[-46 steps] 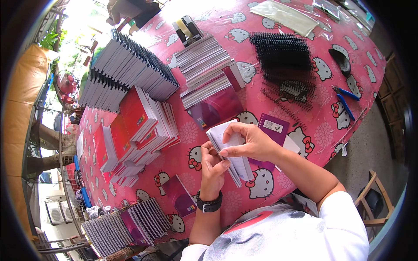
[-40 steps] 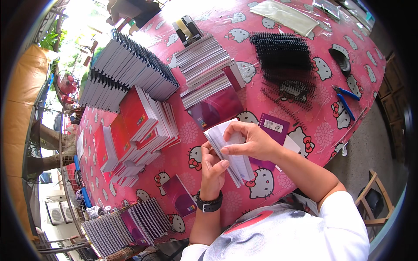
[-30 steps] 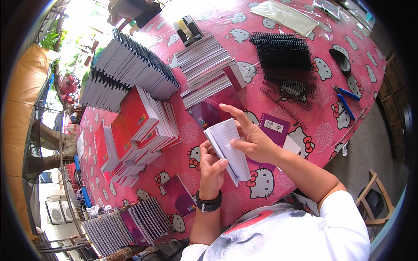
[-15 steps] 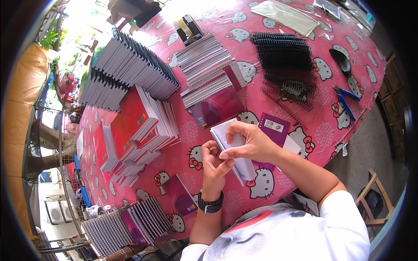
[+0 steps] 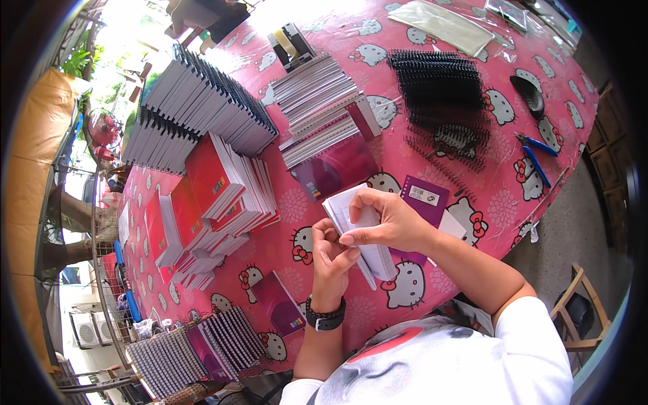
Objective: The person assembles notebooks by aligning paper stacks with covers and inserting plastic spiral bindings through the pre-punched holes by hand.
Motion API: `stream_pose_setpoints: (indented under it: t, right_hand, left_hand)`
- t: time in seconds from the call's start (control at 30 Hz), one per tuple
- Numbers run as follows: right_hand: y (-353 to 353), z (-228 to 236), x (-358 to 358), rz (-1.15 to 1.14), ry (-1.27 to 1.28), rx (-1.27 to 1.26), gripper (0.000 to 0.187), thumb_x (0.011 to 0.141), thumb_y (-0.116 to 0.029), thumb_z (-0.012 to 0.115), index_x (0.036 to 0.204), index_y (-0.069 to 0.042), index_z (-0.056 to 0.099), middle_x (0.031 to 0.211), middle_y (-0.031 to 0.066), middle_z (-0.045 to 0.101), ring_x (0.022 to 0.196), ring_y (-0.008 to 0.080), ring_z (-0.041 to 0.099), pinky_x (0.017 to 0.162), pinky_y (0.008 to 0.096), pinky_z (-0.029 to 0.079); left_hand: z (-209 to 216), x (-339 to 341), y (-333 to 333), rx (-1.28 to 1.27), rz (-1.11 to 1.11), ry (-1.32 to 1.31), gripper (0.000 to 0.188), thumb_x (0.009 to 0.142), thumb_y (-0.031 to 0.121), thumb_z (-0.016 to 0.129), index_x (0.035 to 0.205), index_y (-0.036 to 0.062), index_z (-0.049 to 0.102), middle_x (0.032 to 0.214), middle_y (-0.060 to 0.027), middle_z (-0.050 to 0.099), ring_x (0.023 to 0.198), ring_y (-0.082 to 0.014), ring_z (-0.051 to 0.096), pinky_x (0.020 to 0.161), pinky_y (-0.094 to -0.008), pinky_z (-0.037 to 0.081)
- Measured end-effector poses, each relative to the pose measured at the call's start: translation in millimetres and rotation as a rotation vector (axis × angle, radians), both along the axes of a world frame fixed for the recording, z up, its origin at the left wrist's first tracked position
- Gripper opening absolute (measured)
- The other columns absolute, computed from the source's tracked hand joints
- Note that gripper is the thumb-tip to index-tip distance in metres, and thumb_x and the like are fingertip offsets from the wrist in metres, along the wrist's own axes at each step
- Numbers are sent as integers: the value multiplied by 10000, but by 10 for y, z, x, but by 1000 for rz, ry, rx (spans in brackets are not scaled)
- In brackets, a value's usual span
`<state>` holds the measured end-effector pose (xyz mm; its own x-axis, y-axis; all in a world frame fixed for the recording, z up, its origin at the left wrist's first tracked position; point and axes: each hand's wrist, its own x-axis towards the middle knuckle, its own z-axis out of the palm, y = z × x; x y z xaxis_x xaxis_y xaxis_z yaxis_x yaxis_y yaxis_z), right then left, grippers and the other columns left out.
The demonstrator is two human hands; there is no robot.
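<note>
Right hand: point(image 5: 398, 219) reaching in from the right, forefinger arched, thumb stretched leftward, both against the paper; whether they pinch a leaf, I cannot tell.
Left hand: point(image 5: 332, 256) black watch point(image 5: 325, 315) at the wrist, fingers curled, clasping the paper's left edge.
Ruled sheaf: point(image 5: 379, 262) white, lined leaves, narrow, slanting, layered along the left side.
Sheaf's place: between the two hands, right of the left fingers, partly covered by the right.
Close by: purple cover point(image 5: 434, 213) beyond the right wrist; purple booklet point(image 5: 278, 304) left of the watch.
Farther: red notebooks point(image 5: 216, 179) leftward, blue-handled pliers point(image 5: 536, 152) rightward.
Farthest: black coils point(image 5: 437, 81), tape dispenser point(image 5: 291, 47).
</note>
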<state>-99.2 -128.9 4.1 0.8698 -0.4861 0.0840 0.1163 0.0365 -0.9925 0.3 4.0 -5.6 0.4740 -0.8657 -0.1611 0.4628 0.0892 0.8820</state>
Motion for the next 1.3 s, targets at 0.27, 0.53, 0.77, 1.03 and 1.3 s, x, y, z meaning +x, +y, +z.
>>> stream_pose_setpoints:
  t: [0.27,0.53,0.77,1.03,1.3]
  right_hand:
    - [-4,6,0,2,-14,9,365,700,-283,795,785,-59,520,790,-39,451,685,35,400,572,208,324]
    - [-16,-11,-11,38,25,26,335,721,-255,780,802,-48,530,814,-26,465,720,43,419,604,205,342]
    - [-26,-5,-7,72,18,33,316,738,-237,767,848,-34,552,844,-12,482,763,57,444,640,214,366]
    - [-33,-36,2,103,-32,59,269,766,-227,741,895,-34,605,885,5,505,831,83,479,713,235,389]
    - [-38,-32,1,102,-24,52,255,775,-217,733,905,-33,613,895,8,513,842,86,485,728,238,395]
  left_hand:
    - [16,-2,-3,3,4,-6,593,686,84,653,1176,51,320,1031,-57,450,973,-128,480,822,-247,409]
    - [-9,8,3,12,9,-24,610,671,124,656,1177,46,324,1024,-51,446,977,-127,467,825,-247,398]
    - [-8,10,-4,-8,3,-26,632,675,160,673,1186,47,319,1030,-59,449,992,-137,476,858,-265,398]
    - [-15,5,-6,-9,7,-14,650,671,178,672,1193,42,310,1033,-69,445,998,-143,470,880,-278,391]
    - [-33,13,-5,8,6,-68,677,675,247,640,1203,17,283,1101,-125,460,1055,-199,495,915,-326,415]
